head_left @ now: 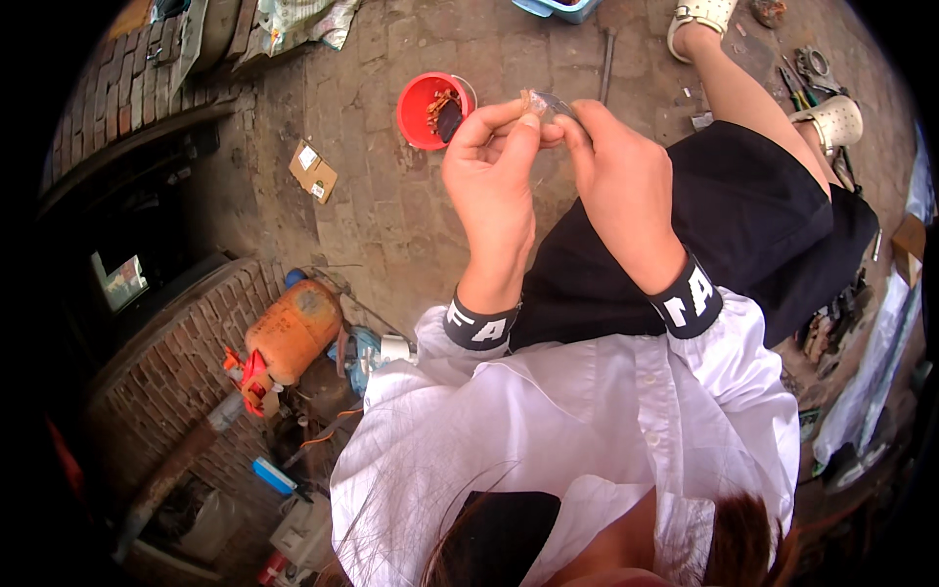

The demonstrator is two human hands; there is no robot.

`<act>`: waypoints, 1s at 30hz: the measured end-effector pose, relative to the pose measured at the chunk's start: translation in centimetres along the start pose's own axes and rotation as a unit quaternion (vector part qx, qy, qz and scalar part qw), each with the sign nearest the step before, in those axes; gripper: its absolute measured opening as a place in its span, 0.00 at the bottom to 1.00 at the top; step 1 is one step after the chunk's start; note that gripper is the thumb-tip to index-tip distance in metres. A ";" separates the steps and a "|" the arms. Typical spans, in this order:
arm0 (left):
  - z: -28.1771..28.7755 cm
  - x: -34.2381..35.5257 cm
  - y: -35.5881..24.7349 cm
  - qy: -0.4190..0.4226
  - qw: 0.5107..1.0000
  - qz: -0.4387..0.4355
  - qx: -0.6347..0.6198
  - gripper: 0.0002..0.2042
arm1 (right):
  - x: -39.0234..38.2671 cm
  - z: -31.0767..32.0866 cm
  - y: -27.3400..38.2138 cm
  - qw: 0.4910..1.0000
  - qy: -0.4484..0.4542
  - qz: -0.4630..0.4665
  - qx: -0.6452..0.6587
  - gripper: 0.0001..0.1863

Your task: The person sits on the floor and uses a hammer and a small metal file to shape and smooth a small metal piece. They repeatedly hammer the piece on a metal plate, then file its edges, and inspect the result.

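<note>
Up in front of me, both hands meet over a small, shiny, see-through piece like a plastic packet [536,101], with brownish and dark grey parts. My left hand [494,166] is closed, thumb and fingertips pinching its left end. My right hand [618,166] pinches the dark right end, its fingers curled in. The fingers hide much of the piece, so its exact kind is unclear. Just left of and beyond my left hand stands a red bucket [404,115] with a thin handle. Inside are small orange-brown bits [439,106] and a dark flat piece [449,121].
Flat brown cardboard [313,171] lies on the brick floor [381,215]. A metal rod [607,67] lies beyond my right hand, with a blue tub [559,8] farther off. Pliers-like tools [797,90] lie far right. An orange gas cylinder [293,331] is at the left.
</note>
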State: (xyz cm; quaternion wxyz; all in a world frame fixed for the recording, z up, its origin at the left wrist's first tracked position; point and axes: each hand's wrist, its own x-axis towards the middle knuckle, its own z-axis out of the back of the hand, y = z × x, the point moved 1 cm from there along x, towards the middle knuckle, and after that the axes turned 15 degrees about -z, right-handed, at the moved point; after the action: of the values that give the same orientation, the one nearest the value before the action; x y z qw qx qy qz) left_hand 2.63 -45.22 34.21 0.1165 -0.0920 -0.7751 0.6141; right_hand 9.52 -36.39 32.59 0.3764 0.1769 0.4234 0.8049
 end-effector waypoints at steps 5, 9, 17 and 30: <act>0.3 0.0 -0.4 -0.006 1.000 0.000 0.023 0.06 | 0.1 0.1 -0.3 0.999 0.001 0.035 -0.011 0.10; 0.6 0.4 -0.7 0.014 0.999 0.017 0.027 0.05 | 0.3 0.3 -0.4 0.998 0.015 0.041 -0.033 0.10; 1.4 1.0 -0.6 0.052 0.996 0.067 0.019 0.05 | 0.4 0.8 -0.8 0.997 0.026 0.059 -0.043 0.10; -0.3 0.1 -0.1 -0.006 1.000 0.019 -0.003 0.06 | -0.2 -0.2 -0.1 1.000 -0.026 0.001 0.016 0.08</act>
State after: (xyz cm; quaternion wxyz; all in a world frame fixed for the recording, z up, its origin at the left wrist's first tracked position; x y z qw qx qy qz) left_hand 2.60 -44.97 34.35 0.0995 -0.1031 -0.7757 0.6147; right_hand 9.57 -36.59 32.35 0.3838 0.2035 0.4260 0.7936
